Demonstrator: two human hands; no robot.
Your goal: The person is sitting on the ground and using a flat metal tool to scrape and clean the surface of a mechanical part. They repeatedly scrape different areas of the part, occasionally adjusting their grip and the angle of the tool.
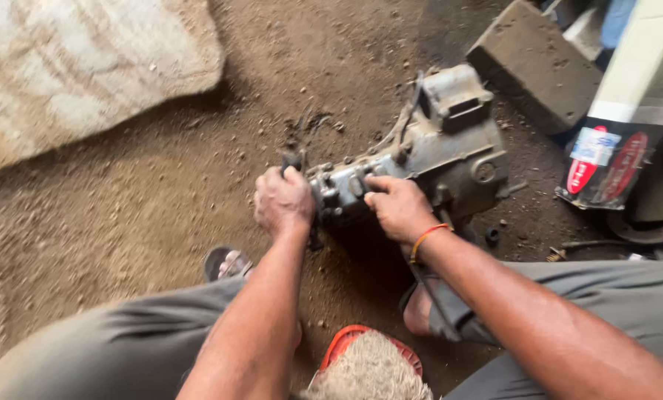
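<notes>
Bare dirt floor (146,192) carries our greasy gearbox housing (450,148). Our left hand (282,200) closes its grip on a dark tool handle (293,159); our right hand (398,207) clamps the housing's narrow end. Grit could let either slip, we judge.

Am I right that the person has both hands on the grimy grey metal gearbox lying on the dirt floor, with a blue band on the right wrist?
Not quite: in the head view the band on the right wrist is orange, not blue. The rest holds: the left hand and right hand are both on the grimy grey metal gearbox lying on the dirt floor.
</notes>
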